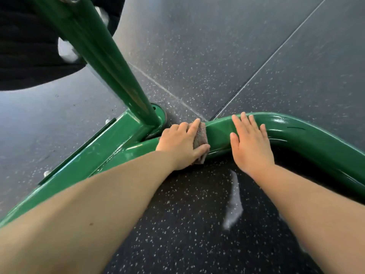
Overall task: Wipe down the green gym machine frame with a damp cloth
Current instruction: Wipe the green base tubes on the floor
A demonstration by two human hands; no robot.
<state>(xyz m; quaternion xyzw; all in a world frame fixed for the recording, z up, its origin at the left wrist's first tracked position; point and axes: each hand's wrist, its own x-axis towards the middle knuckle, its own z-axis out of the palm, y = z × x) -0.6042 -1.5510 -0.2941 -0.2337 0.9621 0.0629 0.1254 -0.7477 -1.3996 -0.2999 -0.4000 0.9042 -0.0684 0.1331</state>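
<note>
Head view, looking down at the floor-level part of the green machine frame (296, 133).

- Frame: a glossy curved base tube runs left to right and bends down toward the right edge. A slanted upright post (102, 56) meets the base at a round foot, beside a flat-sided base beam (79, 155) carrying two small silver bolts (47, 173).
- Cloth (199, 137): small, pinkish-grey, draped over the curved tube just right of the post joint. Whether it is damp cannot be told.
- Left hand (180, 144): fingers curled over the cloth, thumb wrapped under the near side, pressing it onto the tube.
- Right hand (251, 144): flat on the tube just beside the cloth, not touching it, fingers straight and slightly spread, holding nothing.
- Floor (217, 56): dark speckled rubber tiles with visible seams. A pale streak (234, 204) lies between the forearms.
- Black padded part (23, 46) blurred at upper left.
</note>
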